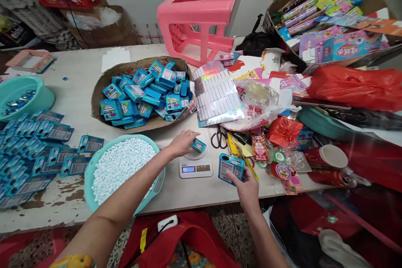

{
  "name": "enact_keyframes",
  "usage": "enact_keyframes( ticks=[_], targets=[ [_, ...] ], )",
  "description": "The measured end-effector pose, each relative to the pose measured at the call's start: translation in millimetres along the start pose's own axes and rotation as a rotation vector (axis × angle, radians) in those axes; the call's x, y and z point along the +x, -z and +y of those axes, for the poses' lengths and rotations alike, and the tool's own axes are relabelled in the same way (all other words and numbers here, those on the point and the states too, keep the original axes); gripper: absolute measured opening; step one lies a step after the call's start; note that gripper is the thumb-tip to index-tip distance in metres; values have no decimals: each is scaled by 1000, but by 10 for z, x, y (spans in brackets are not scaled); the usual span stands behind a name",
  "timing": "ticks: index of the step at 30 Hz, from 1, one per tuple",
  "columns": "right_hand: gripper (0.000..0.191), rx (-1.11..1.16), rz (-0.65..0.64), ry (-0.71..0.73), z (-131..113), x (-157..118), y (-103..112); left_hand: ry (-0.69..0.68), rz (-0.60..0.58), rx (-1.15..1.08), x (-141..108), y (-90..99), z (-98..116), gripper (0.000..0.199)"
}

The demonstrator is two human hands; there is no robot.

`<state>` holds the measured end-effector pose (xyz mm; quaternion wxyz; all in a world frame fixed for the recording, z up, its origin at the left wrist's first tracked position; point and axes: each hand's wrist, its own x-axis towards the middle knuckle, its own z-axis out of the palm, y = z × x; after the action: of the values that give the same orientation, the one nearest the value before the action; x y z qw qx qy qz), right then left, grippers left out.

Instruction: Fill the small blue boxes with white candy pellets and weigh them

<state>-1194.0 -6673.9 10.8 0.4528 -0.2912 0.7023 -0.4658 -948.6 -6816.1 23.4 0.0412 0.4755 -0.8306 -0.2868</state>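
Observation:
My left hand (184, 143) reaches over the kitchen scale (196, 169), its fingers stretched out beside a small blue candy tin (199, 145) that lies on the scale's round pan. Whether the fingertips touch the tin I cannot tell. The scale's display is lit. In my right hand (248, 186) is a blue candy box (231, 169) with a round hole at its top, held between thumb and fingers to the right of the scale. Left of the scale, a turquoise basin (89, 176) is full of small white candies (124, 165).
A cardboard box (97, 96) heaped with blue tins stands behind the basin. Rows of blue boxes (34, 150) cover the table's left side. Black scissors (219, 139), a label sheet (216, 96) and mixed packaging crowd the right. A pink stool (201, 12) lies on its side behind.

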Motion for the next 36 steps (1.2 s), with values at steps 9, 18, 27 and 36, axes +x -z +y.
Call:
enact_keyframes(
  ticks=[9,18,27,36],
  targets=[
    [56,-406,-1,30,-147,-81,-136,281,210,63,-790,421,2,37],
    [38,-301,17,102,-138,-510,-971,1236,332,142,-3819,882,-1253,49],
    [53,-66,-100,115,-184,-1136,-1740,1344,435,-7,-4538,-16,-3027,53],
    [37,-140,-302,134,-178,-1671,-2077,515,751,-85,-3515,-214,-1919,39]
  ],
)
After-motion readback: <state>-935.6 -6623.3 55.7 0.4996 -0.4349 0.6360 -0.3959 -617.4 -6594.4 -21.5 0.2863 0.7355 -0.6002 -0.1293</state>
